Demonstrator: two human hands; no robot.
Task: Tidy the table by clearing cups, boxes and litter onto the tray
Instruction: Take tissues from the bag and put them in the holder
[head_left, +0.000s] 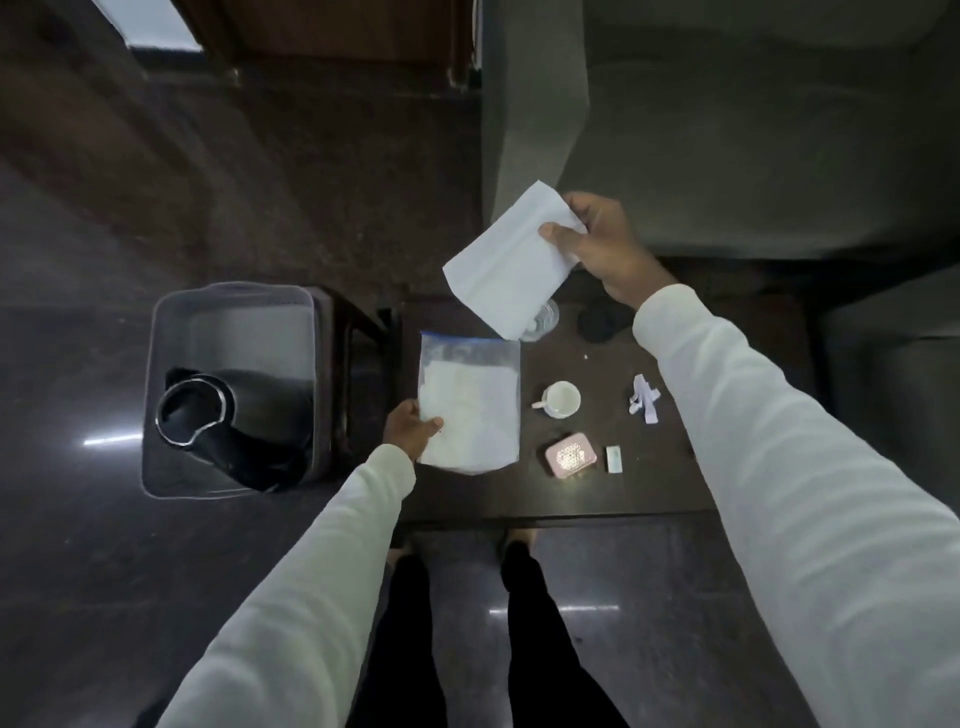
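Left hand (413, 428) grips a clear zip bag (470, 405) on the bench's (582, 493) left; right hand (597, 244) pinches a white paper (506, 265), farther off.

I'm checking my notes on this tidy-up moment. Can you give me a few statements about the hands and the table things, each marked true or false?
1. The right hand holds a white paper above the table. True.
2. The left hand grips the white cup. False: it grips a clear plastic bag.
3. The cup stands on the table. True.
4. The tray is empty. False: a black kettle lies in it.
5. The pink box sits on the tray. False: it is on the table.
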